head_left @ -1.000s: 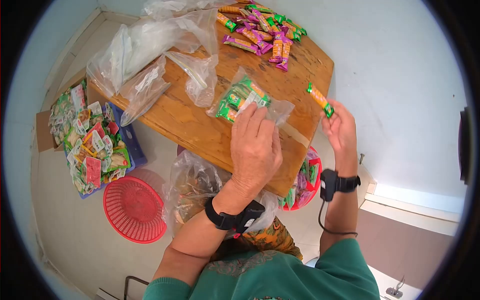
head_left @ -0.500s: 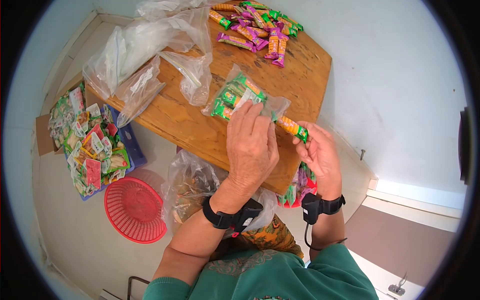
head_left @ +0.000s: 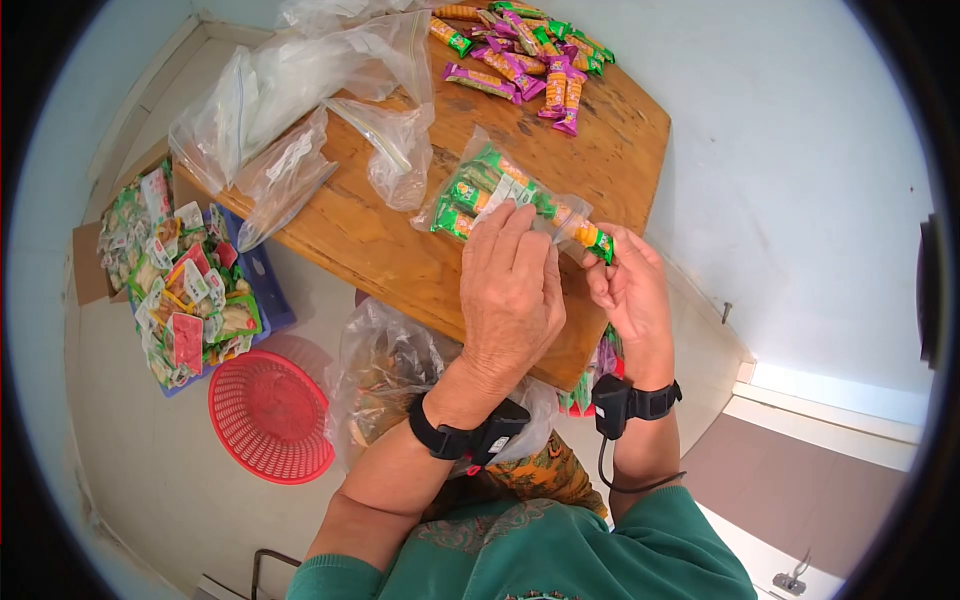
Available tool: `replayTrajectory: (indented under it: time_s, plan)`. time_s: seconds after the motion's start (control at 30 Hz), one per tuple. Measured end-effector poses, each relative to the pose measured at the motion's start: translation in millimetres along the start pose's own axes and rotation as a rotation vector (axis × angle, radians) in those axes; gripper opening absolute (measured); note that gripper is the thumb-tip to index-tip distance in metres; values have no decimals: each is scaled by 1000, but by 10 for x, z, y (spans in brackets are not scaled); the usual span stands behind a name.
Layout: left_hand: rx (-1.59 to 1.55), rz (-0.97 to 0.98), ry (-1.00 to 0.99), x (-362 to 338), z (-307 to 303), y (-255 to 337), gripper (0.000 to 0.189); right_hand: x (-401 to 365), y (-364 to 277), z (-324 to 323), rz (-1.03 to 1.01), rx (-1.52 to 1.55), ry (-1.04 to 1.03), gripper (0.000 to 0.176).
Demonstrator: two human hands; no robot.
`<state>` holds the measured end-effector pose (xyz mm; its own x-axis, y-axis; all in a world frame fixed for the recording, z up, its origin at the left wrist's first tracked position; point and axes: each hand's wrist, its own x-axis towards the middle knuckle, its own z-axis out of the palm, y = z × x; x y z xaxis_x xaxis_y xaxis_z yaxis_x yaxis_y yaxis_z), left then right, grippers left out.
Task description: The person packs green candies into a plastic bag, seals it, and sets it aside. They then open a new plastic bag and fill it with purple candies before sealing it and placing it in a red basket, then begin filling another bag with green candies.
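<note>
While the left hand (head_left: 510, 290) lies flat and unclenched, its fingers pressing down the near edge of the clear bag (head_left: 478, 185), the right hand (head_left: 625, 285) pinches a snack bar (head_left: 583, 233) at the bag's mouth, at about three o'clock from the bag, its far end inside. The bag lies mid-frame on the wooden table (head_left: 390, 255); loose bars (head_left: 525, 60) sit at twelve o'clock; empty bags (head_left: 290, 90) at ten; a red basket (head_left: 270, 415) at seven.

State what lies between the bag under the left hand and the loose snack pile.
Head view: only bare table wood separates the bag from the snack pile.
</note>
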<state>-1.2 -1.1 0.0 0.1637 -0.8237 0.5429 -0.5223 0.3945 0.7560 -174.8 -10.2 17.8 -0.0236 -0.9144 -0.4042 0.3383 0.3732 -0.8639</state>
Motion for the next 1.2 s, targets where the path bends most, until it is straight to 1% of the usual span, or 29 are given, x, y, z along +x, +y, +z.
replayTrajectory:
  time_s: [0.17, 0.3, 0.37, 0.57, 0.73, 0.83, 0.97, 1.03, 1.17, 1.2]
  plan:
    - [2, 12, 2, -3, 13, 0, 22, 19, 46, 96, -13, 17, 18, 31]
    - [-22, 13, 8, 10, 4, 1, 21, 121, 62, 178, -35, -7, -10, 31]
    - [-16, 18, -31, 21, -16, 9, 19, 173, 58, 214, -33, -9, -28, 31]
    - [-31, 27, -56, 24, -21, 0, 16, 219, 42, 402, -51, -162, 1, 30]
    - [-33, 40, -67, 31, -19, -1, 15, 289, 146, 435, -70, -225, 24, 24]
    - [-39, 41, -75, 38, -23, -8, 15, 275, 147, 537, -110, -186, 9, 21]
    - [-44, 49, -96, 38, -26, -16, 14, 248, 117, 544, -90, -244, 22, 21]
    - [-42, 51, -94, 41, -22, -13, 14, 289, 150, 497, -107, -286, -41, 22]
    - [-26, 52, -87, 26, -4, -29, 15, 352, 170, 497, -103, -289, -85, 22]
    - [-25, 52, -87, 30, -5, -25, 15, 366, 181, 525, -131, -265, -101, 21]
